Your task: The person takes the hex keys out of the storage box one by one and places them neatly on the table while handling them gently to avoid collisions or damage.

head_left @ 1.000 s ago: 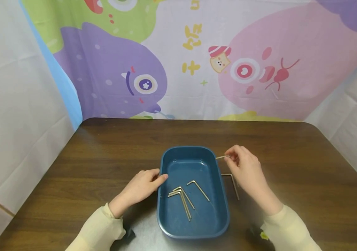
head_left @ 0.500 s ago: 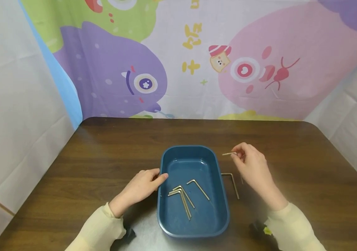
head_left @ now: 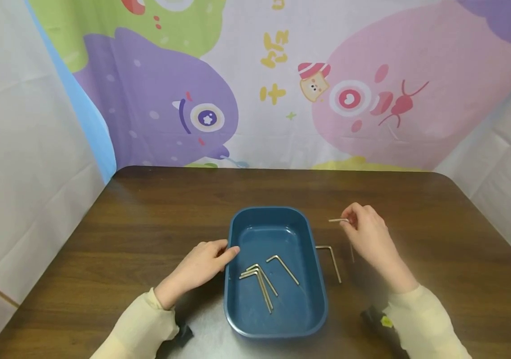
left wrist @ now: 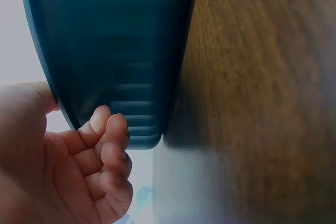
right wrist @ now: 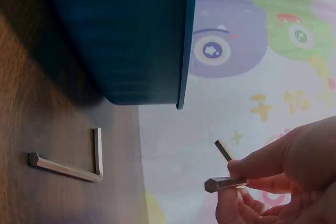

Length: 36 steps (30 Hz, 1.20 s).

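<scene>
A deep blue plastic tray stands on the table, with several L-shaped hex keys lying in its near half. My left hand grips the tray's left wall, thumb over the rim and fingers curled against the outside, as the left wrist view shows. To the right of the tray, above the table, my right hand pinches another hex key near its bend between thumb and fingertips. Its short arm points left and its long arm hangs toward me. One more hex key lies on the table beside the tray's right wall.
The brown wooden table reaches back to a cartoon-printed curtain. Pale cloth panels border the left and right sides. Small dark objects lie near both sleeves.
My right hand has moved right, away from the tray, carrying the hex key with it. The left hand stays on the tray, and the keys inside lie as before.
</scene>
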Tool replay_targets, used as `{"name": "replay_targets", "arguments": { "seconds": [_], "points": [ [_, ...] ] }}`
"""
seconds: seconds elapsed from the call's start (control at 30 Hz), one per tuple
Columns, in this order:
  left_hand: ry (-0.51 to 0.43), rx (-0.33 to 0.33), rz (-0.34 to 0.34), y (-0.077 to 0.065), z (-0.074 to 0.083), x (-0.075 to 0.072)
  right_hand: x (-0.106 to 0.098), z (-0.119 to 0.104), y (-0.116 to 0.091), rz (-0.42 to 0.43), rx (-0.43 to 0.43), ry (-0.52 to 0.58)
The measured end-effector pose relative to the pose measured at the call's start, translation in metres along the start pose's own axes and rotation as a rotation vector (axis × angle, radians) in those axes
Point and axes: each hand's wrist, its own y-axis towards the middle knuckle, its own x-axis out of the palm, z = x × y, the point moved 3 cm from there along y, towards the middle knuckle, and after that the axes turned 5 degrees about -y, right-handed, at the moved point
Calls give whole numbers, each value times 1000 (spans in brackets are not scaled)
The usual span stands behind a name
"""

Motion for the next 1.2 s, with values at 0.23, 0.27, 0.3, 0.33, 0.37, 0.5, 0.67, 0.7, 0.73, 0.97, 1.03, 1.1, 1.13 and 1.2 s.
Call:
{"name": "replay_targets", "arguments": {
  "seconds": [0.23,0.27,0.3,0.33,0.37,0.5,0.67,0.7,0.73,0.97,1.03,1.1,1.13,1.2],
  "points": [
    [-2,-1,5,0,0,0,4,8,2,-107,17,-25],
    [0,0,6,0,0,0,5,9,3,-120,21,-29],
    [2,2,7,0,0,0,5,9,3,-134,24,-33],
    [5,5,9,0,0,0,6,10,3,-146,26,-36],
    [7,7,10,0,0,0,7,11,3,-156,26,-39],
    [12,12,14,0,1,-1,9,16,4,-194,38,-39],
    [7,9,10,0,0,-1,11,22,5,-231,61,-45],
    [6,9,9,0,0,-1,11,23,5,-236,65,-46],
    [6,8,9,0,0,0,12,24,5,-243,68,-46],
    [5,11,14,0,0,0,17,29,4,-289,105,-23],
    [5,9,14,0,-1,0,19,31,3,-310,116,-18],
    [6,8,15,0,-1,0,20,32,3,-332,124,-11],
    [6,8,14,0,-1,0,20,33,3,-341,125,-10],
    [3,8,13,0,-1,-1,21,34,3,-351,122,-8]
  ]
}}
